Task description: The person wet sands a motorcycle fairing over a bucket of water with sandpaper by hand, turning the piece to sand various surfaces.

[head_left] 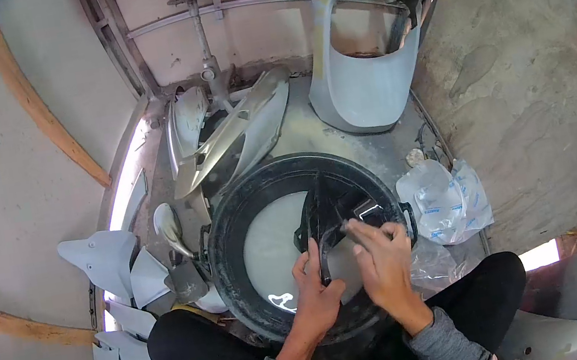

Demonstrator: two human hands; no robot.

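A glossy black plastic panel is held over a round black tub of cloudy whitish water. My left hand grips the panel's near end, fingers closed around its edge. On the right, my right hand is closed at the panel's edge, its fingers pinched around a small grey piece that I cannot make out. The panel's lower part is partly hidden by my hands.
Silvery body panels lean behind the tub, and a large grey molded shell stands at back right. Crumpled plastic bags lie right of the tub. Grey plastic pieces lie along the left wall.
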